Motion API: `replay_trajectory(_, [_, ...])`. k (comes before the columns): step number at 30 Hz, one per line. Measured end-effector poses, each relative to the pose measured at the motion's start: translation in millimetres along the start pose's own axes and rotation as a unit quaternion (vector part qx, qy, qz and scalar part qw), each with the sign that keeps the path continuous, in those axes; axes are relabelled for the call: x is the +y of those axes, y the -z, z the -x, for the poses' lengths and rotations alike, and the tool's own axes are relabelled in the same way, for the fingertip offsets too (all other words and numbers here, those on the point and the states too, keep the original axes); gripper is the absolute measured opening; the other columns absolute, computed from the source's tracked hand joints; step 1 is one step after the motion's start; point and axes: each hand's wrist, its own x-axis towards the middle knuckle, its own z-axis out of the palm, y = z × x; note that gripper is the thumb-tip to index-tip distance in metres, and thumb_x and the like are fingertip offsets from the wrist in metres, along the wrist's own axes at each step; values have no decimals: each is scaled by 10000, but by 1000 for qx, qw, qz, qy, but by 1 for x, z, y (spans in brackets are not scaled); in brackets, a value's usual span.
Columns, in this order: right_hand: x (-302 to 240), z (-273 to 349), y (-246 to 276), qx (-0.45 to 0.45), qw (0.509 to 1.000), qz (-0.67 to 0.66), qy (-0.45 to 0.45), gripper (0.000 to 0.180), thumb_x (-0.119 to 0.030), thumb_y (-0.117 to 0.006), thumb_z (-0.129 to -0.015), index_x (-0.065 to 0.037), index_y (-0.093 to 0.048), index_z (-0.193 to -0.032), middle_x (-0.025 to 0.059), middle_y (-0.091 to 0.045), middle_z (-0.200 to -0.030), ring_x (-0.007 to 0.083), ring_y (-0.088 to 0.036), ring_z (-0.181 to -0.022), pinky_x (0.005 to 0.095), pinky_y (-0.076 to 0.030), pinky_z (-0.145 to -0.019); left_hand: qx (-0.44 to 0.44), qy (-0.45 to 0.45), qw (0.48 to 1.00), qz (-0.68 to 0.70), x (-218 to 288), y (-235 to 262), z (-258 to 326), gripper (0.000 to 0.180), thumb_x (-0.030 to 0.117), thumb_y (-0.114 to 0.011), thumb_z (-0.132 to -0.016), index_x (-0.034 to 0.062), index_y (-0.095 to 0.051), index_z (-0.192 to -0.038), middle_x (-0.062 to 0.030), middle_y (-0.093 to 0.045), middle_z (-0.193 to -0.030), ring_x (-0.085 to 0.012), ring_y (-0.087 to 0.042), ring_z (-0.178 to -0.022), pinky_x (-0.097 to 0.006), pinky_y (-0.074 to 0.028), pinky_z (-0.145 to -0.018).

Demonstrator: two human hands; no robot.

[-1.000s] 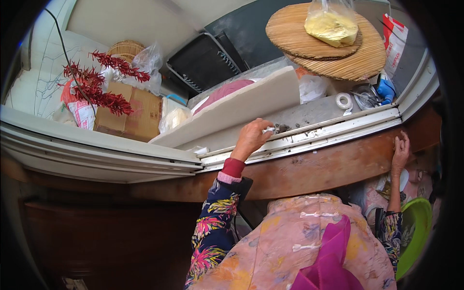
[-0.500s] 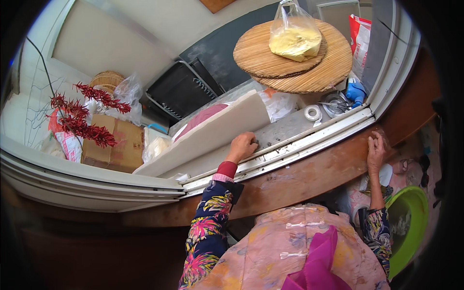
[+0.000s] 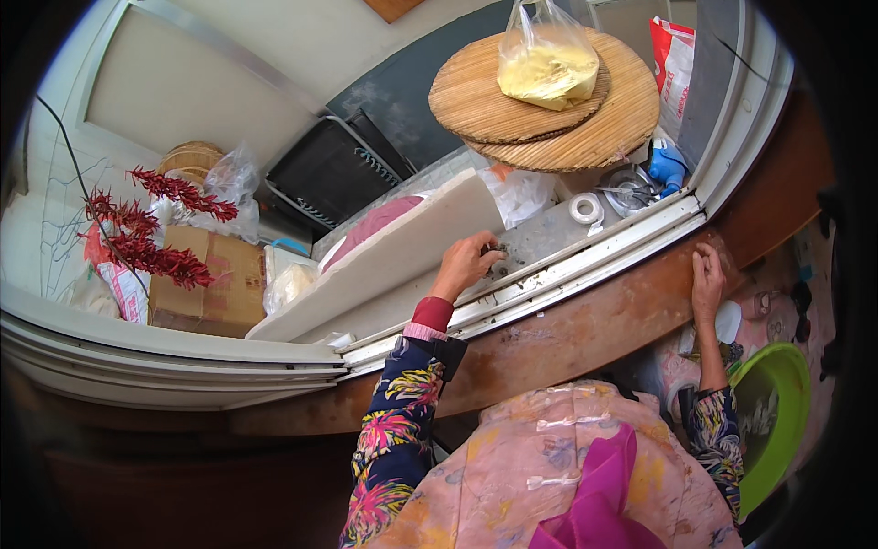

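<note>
My left hand (image 3: 466, 265) reaches over the white window track (image 3: 585, 263) to the grey inner sill. Its fingers are bent together at a small dark clump (image 3: 498, 254), too small to name. More dark crumbs lie along the track beside it. A pale upright board (image 3: 402, 236) leans just behind this hand. My right hand (image 3: 707, 285) rests on the brown wooden ledge (image 3: 594, 320), fingers loosely bent and a little apart, holding nothing that I can see.
Two round straw mats (image 3: 567, 146) bear a plastic bag of yellow powder (image 3: 549, 73). Near them are a tape roll (image 3: 586, 209) and a blue object (image 3: 668, 166). Dried red chillies (image 3: 165, 256) hang before a cardboard box (image 3: 215, 284). A green basin (image 3: 794, 403) stands at right.
My left hand has moved slightly up and forward over the sill, and a dark clump now shows at its fingertips. My right hand stays on the ledge. The view has shifted slightly.
</note>
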Motion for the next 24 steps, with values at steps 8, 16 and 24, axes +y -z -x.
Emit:
replay_trajectory(8, [10,-1,-1,11,1000,4,13,206,-143,-624,-1019,-15,-648,-1178,53,-666,-923,110,-584,-784,295,-509,-739,-41,-36,998,4,-5,1,-7,203,174,-749,-836,54,-755,-999,-163,-707,-951,-349,-673,-905,-434,-526,-798])
replay_trajectory(16, [10,1,2,-2,1000,3,-5,182,-117,-625,-1020,-4,-645,-1161,28,-657,-958,84,-585,-852,257,-496,-783,-42,-75,996,-4,-8,7,-15,176,112,-733,-850,10,-744,-993,-134,-652,-894,-278,-646,-789,-380,-515,-704])
replay_trajectory(24, [2,1,3,10,1000,15,-8,171,-133,-636,-1006,-26,-656,-1138,31,-609,-807,96,-534,-728,273,-479,-685,-60,39,991,113,19,14,-18,156,105,-695,-861,3,-720,-976,-127,-692,-772,-222,-651,-689,-366,-520,-653])
